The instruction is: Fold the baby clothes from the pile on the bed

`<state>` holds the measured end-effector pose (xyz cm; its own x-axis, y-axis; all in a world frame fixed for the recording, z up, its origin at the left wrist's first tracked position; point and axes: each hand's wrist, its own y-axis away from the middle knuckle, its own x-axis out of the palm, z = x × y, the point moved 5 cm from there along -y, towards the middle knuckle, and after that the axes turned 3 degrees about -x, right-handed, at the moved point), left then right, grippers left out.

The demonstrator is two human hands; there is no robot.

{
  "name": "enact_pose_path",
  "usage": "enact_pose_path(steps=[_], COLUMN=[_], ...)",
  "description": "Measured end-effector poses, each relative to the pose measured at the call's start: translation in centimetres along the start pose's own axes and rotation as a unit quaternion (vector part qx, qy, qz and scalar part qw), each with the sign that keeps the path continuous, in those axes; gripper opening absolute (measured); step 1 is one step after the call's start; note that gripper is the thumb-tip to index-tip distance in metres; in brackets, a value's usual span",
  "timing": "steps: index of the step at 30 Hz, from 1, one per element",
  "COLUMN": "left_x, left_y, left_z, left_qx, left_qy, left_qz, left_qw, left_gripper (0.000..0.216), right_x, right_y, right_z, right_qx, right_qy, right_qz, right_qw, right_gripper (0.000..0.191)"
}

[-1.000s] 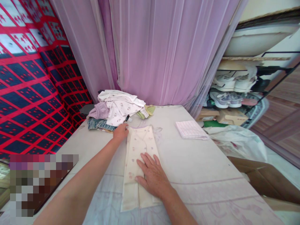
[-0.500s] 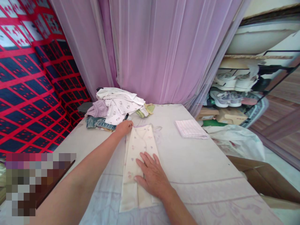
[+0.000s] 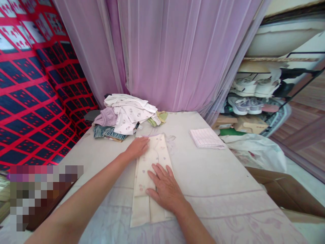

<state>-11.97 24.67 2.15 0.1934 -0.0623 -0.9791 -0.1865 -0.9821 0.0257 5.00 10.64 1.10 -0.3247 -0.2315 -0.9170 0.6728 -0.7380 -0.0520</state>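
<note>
A cream garment (image 3: 159, 149) with small prints lies folded into a long, narrow shape on the covered table or bed (image 3: 228, 179); its exact kind I cannot make out. My right hand (image 3: 166, 188) rests flat on its lower middle, fingers spread. At the garment's upper left edge, my left hand (image 3: 137, 147) lies on the cloth with its fingers stretched toward the middle. Beyond the left hand is a heap of clothes (image 3: 132, 113) in white, lilac, denim and green. A folded pink striped cloth (image 3: 207, 138) sits apart on the right.
Purple curtains (image 3: 162, 54) hang along the far edge. A red and dark checked cloth (image 3: 33, 88) hangs at the left. To the right are a rack with shoes (image 3: 245, 105), a white plastic bag (image 3: 261, 150) and a cardboard box (image 3: 284, 189).
My left hand has moved from the garment's top left corner down and slightly right, onto its upper left part. My right hand has stayed on the garment.
</note>
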Motion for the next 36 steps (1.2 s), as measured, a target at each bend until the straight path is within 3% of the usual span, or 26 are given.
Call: enact_pose_path(steps=[2, 5, 8, 10, 13, 17, 21, 27, 33, 36], left_x=[1.5, 2.6, 2.3, 1.7, 1.2, 2.3, 3.2, 3.4, 3.2, 3.2], left_y=[0.5, 0.8, 0.9, 1.2, 2.5, 4.8, 6.4, 6.6, 6.6, 6.6], left_z=[-0.5, -0.5, -0.8, -1.4, -2.3, -2.4, -1.8, -1.8, -1.9, -1.8], left_qx=[0.029, 0.022, 0.014, 0.017, 0.043, 0.049, 0.029, 0.022, 0.026, 0.022], left_qy=[-0.006, -0.020, -0.029, -0.034, -0.025, 0.012, -0.001, -0.004, 0.017, 0.015], left_qz=[0.038, 0.064, 0.061, 0.029, -0.028, -0.002, -0.001, -0.011, -0.005, -0.003], left_qw=[0.999, 0.998, 0.998, 0.999, 0.998, 0.999, 1.000, 1.000, 1.000, 1.000], left_gripper=[0.054, 0.061, 0.060, 0.056, 0.047, 0.048, 0.055, 0.054, 0.048, 0.049], right_x=[0.0, -0.1, -0.2, -0.2, -0.6, -2.3, -4.1, -4.9, -4.3, -4.1], right_y=[0.0, 0.0, 0.1, 0.1, 0.0, -0.7, -3.0, -6.8, -7.1, -7.3], right_z=[0.0, 0.1, 0.2, 0.0, -1.1, -3.8, -4.7, -4.4, -5.6, -6.0], right_qx=[0.001, 0.002, -0.002, -0.007, 0.010, 0.101, 0.149, 0.136, 0.113, 0.128], right_qy=[-0.001, -0.004, -0.004, -0.009, -0.030, -0.030, 0.028, 0.105, 0.073, 0.067], right_qz=[0.002, 0.002, -0.006, -0.019, -0.081, -0.169, -0.136, -0.071, -0.075, -0.072], right_qw=[1.000, 1.000, 1.000, 1.000, 0.996, 0.980, 0.979, 0.983, 0.988, 0.987], right_gripper=[0.060, 0.060, 0.059, 0.055, 0.045, 0.040, 0.032, 0.019, 0.034, 0.032])
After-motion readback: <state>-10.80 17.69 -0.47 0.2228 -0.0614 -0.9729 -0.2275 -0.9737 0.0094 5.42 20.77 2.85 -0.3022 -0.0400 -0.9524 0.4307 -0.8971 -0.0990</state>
